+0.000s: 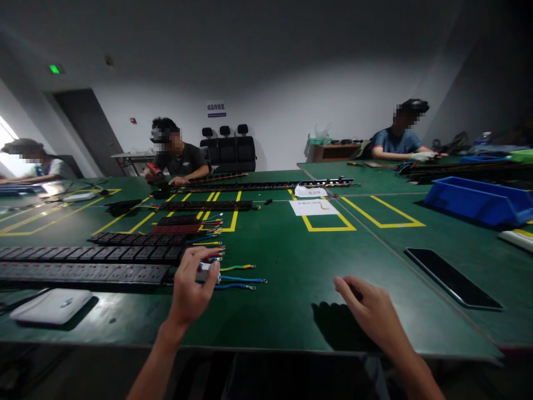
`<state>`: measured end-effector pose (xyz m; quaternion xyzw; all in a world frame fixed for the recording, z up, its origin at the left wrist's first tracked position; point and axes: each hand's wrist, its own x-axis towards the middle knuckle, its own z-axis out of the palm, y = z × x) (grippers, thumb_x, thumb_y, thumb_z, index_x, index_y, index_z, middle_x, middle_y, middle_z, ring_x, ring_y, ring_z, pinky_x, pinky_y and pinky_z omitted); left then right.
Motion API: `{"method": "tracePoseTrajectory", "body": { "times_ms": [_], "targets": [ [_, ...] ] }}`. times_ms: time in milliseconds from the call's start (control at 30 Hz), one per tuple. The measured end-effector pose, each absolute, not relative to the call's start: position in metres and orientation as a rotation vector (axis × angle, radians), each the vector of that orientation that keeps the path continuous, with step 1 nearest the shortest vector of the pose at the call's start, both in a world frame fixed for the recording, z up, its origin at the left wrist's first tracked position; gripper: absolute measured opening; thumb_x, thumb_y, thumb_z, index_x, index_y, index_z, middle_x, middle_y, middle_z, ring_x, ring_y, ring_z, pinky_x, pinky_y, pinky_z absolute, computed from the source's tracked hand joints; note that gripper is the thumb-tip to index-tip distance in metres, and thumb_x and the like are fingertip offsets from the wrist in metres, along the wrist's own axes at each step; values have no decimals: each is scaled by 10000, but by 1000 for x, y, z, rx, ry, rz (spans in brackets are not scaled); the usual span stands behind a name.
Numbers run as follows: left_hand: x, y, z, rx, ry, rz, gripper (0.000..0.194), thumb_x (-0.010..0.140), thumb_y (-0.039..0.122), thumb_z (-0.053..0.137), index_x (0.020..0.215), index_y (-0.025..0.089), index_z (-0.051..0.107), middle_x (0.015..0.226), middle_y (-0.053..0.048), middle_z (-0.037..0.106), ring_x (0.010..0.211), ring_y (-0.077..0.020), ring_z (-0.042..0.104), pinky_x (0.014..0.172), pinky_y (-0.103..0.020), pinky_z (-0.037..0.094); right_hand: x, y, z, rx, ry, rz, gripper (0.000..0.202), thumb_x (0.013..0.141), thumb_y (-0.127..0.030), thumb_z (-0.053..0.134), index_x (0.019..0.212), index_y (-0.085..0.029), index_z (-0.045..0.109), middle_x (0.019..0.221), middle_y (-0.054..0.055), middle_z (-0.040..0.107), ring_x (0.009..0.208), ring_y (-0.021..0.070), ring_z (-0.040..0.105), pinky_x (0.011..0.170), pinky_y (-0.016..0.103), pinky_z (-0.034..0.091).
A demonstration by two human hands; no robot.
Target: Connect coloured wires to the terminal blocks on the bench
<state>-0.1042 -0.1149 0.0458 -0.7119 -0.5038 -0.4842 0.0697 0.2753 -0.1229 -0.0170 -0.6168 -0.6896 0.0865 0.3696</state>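
Observation:
My left hand [194,289] is over the cable ends of the black socket strips [83,273], its thumb and fingers curled round a small pale piece [205,269] that is too blurred to identify. Blue cables [241,279] and a yellow-green cable [237,268] with metal ring ends stick out to the right of this hand. My right hand [368,305] hangs above the bare green table near the front edge, fingers curled in and thumb close to the index finger. No object shows in it, and its shadow falls on the table.
A white device [56,306] lies front left, a black phone [452,278] at right. Behind the phone is a blue bin [478,199]. Paper sheets [312,208] and more strips [208,205] lie farther back. Three people sit across, one holding a red tool [154,169].

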Motion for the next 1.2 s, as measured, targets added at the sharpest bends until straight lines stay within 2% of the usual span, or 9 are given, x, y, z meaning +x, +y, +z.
{"method": "tracePoseTrajectory", "body": {
  "times_ms": [100, 167, 300, 667, 900, 1100, 1200],
  "targets": [
    [-88, -134, 20, -2203, -1433, -1469, 177, 966, 224, 574, 1099, 219, 691, 998, -68, 621, 885, -186, 639, 730, -301, 583, 271, -120, -25, -1535, -1804, 234, 639, 991, -700, 360, 620, -222, 568, 505, 2, 527, 473, 141, 506, 523, 258, 342],
    [-85, -138, 4, -2193, -1362, -1457, 182, 954, 161, 576, 1076, 224, 696, 947, -54, 605, 880, -178, 636, 776, -305, 583, 270, -121, -31, -1536, -1828, 225, 644, 990, -710, 354, 632, -223, 577, 497, -1, 520, 458, 140, 499, 517, 262, 328],
    [-84, -137, -13, -2040, -1321, -1440, 252, 925, 73, 551, 1063, 230, 693, 863, -25, 546, 780, -152, 611, 723, -272, 568, 271, -125, -40, -1552, -1840, 191, 628, 1001, -700, 352, 685, -226, 617, 508, 2, 542, 456, 146, 518, 522, 265, 320],
    [-80, -139, -21, -2065, -1529, -1104, 359, 841, 48, 490, 1084, 242, 668, 1014, -69, 553, 881, -187, 670, 710, -269, 586, 273, -132, -40, -1583, -1788, 137, 663, 996, -719, 335, 702, -221, 659, 530, 31, 591, 470, 167, 559, 535, 274, 333],
    [-80, -139, -20, -2040, -1522, -1098, 333, 825, 53, 511, 1046, 236, 680, 1026, -78, 553, 893, -195, 666, 715, -280, 590, 274, -132, -41, -1577, -1804, 156, 661, 989, -730, 332, 684, -231, 639, 524, 32, 592, 462, 171, 564, 529, 277, 335],
    [-86, -143, -16, -1992, -1450, -1230, 239, 879, 93, 534, 1008, 224, 686, 992, -70, 565, 879, -184, 663, 767, -291, 589, 275, -130, -45, -1611, -1825, 167, 650, 991, -729, 337, 730, -232, 662, 556, 34, 621, 499, 191, 609, 542, 284, 338],
    [-102, -139, -4, -1932, -1466, -1242, 179, 903, 137, 549, 981, 217, 689, 977, -69, 574, 842, -182, 646, 713, -278, 572, 275, -130, -46, -1609, -1836, 163, 642, 997, -720, 338, 738, -234, 669, 561, 38, 626, 518, 201, 624, 546, 286, 339]
  ]
}}
